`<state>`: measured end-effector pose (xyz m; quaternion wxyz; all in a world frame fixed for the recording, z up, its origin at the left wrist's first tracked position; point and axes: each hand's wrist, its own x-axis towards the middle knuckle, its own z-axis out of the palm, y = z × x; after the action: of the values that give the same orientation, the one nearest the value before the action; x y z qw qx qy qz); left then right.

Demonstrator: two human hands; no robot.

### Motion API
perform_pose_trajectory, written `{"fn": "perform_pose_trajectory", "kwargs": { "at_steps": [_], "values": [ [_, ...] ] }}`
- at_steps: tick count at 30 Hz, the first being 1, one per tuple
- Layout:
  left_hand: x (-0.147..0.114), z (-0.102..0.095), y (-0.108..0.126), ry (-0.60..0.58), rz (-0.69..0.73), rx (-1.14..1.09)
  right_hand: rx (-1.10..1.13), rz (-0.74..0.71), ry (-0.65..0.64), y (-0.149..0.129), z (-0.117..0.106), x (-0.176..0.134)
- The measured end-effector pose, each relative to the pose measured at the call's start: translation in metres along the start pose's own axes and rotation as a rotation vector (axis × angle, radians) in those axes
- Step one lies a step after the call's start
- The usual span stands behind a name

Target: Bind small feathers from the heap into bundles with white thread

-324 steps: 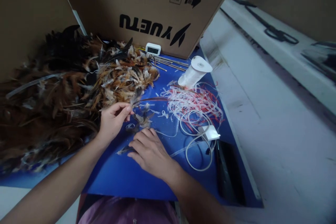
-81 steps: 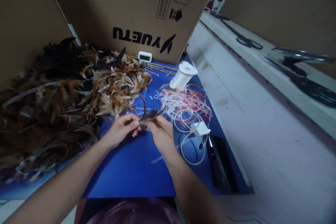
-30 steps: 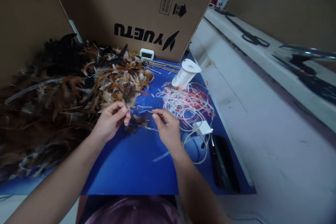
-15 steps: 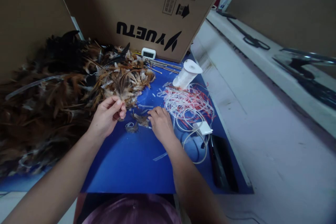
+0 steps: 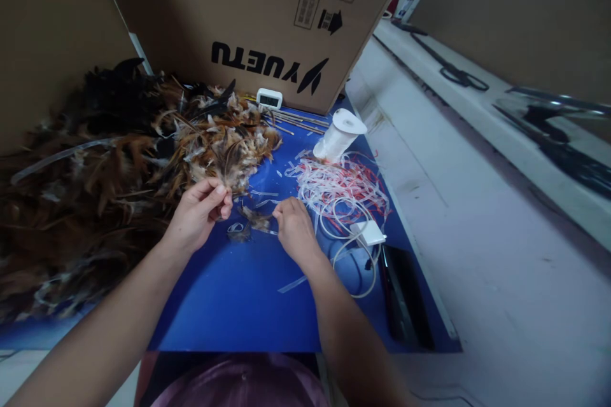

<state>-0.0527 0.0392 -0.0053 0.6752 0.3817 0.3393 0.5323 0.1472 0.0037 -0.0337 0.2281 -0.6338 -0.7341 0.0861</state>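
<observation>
My left hand (image 5: 203,210) is closed in a pinch on a brown feather (image 5: 228,162), its vane pointing up and away against the feather pile (image 5: 210,140). To the right, my right hand (image 5: 293,226) is closed just over the blue tabletop (image 5: 238,299). Whatever its fingertips pinch is hidden; a thin clear strip (image 5: 267,201) reaches up to them. Between both hands lie a small brown feather tuft (image 5: 258,219) and a grey fluffy tuft (image 5: 240,233).
A heap of clear and red strips (image 5: 338,184), a white spool (image 5: 341,133), a coiled cable (image 5: 351,254) and a dark phone (image 5: 405,299) occupy the right side. Thin sticks (image 5: 298,119) and a small digital display (image 5: 270,98) sit before the cardboard box (image 5: 267,13).
My right hand has drawn slightly right, and its fingers have closed together. My left hand has shifted barely to the right, still pinching the feather.
</observation>
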Motion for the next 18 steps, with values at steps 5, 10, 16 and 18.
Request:
{"fn": "perform_pose_trajectory", "kwargs": {
  "at_steps": [5,10,16,18],
  "values": [
    [0.0,0.001,0.0,0.004,-0.006,0.003,0.295,0.132,0.099,0.005,-0.012,-0.001],
    [0.0,0.002,0.0,0.013,-0.018,0.008,0.184,0.039,0.143,0.015,-0.016,0.0],
    [0.0,0.001,-0.001,0.002,-0.014,0.025,-0.004,-0.005,0.088,0.019,-0.021,-0.001],
    [0.001,0.001,-0.002,0.0,-0.011,0.027,-0.064,-0.029,0.021,0.017,-0.024,-0.002]
  ]
}}
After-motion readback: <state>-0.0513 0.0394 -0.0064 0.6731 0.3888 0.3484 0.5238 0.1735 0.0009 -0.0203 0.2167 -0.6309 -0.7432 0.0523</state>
